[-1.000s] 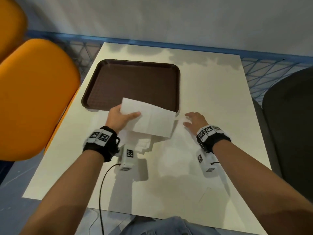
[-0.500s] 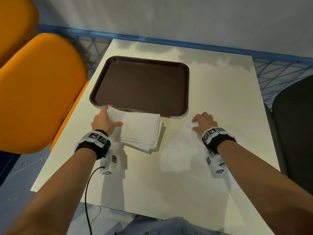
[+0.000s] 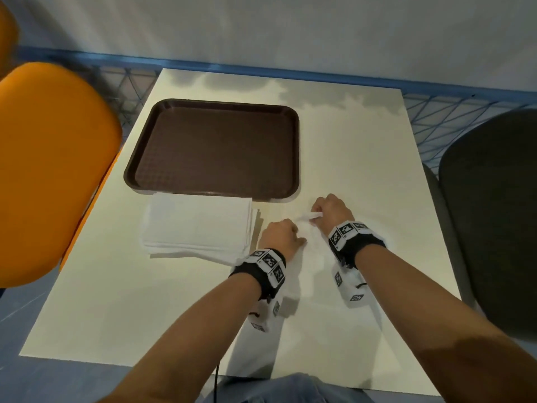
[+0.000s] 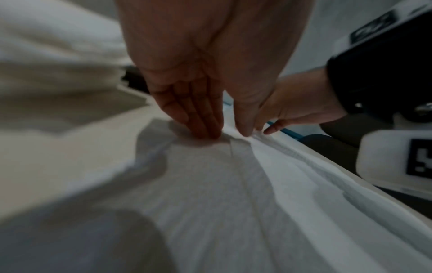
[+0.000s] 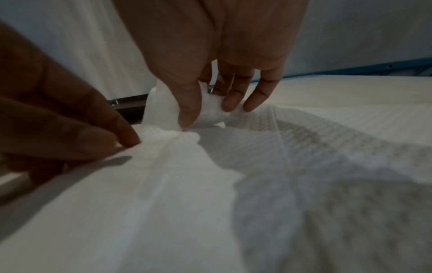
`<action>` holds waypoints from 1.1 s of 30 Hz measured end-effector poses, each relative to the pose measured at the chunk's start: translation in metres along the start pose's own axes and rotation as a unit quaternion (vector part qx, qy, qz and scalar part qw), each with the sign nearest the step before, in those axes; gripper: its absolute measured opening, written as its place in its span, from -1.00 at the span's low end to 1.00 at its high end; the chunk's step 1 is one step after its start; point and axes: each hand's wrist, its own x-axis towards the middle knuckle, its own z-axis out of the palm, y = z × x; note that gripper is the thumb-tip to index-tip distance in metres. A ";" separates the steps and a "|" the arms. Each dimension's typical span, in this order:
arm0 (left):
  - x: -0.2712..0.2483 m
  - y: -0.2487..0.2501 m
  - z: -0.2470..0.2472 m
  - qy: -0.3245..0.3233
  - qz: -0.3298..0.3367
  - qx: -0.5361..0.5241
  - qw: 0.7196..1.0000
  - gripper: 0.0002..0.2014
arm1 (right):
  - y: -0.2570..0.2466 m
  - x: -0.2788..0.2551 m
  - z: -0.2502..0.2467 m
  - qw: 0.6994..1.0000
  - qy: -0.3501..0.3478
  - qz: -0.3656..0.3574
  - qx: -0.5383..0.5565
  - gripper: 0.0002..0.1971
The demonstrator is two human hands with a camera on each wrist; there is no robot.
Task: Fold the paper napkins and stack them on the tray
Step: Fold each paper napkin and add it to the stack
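A brown tray (image 3: 215, 149) lies empty at the table's far left. Just in front of it sits a stack of white paper napkins (image 3: 197, 225). Right of the stack, a single white napkin (image 5: 304, 147) lies spread on the table under both hands. My right hand (image 3: 328, 210) pinches its far edge between thumb and fingers and lifts it into a ridge, as the right wrist view shows (image 5: 205, 114). My left hand (image 3: 280, 237) is close beside it; its fingertips (image 4: 205, 127) press down on the same napkin (image 4: 233, 184).
The cream table (image 3: 363, 158) has an orange chair (image 3: 49, 170) along its left side and a dark chair (image 3: 494, 213) at its right. A blue rail and wall run behind. A cable hangs from my left wrist.
My left hand has left the napkin stack by the tray and moved right to the single napkin. My right hand has curled and pinched that napkin's edge.
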 end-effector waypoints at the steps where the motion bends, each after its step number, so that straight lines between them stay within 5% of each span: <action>1: 0.002 0.000 0.004 0.008 -0.021 -0.026 0.999 -0.69 | 0.001 -0.002 -0.001 1.000 0.007 0.000 0.023 -0.81; 5: 0.005 0.000 0.008 0.031 -0.054 -0.076 0.995 -0.80 | 0.004 -0.010 -0.007 0.997 0.026 -0.009 0.076 -0.82; 14: -0.003 0.011 0.008 0.013 -0.102 -0.217 0.971 -0.64 | 0.005 -0.015 -0.012 0.988 0.031 -0.008 0.150 -0.86; 20: -0.014 0.011 -0.022 -0.012 0.061 -0.252 0.966 -0.79 | 0.002 -0.030 -0.022 0.987 0.018 -0.104 0.118 -0.50; 24: -0.021 0.019 -0.055 0.001 0.109 -0.371 0.922 -0.75 | -0.008 -0.035 -0.040 0.980 -0.073 -0.085 0.165 -0.61; 27: -0.020 0.019 -0.071 0.053 0.066 -0.481 0.873 -0.69 | -0.012 -0.042 -0.043 0.944 -0.140 -0.002 0.300 -0.41; 33: -0.019 0.005 -0.082 0.093 0.066 -0.556 0.824 -0.73 | -0.009 -0.044 -0.043 0.924 -0.096 0.080 0.362 -0.28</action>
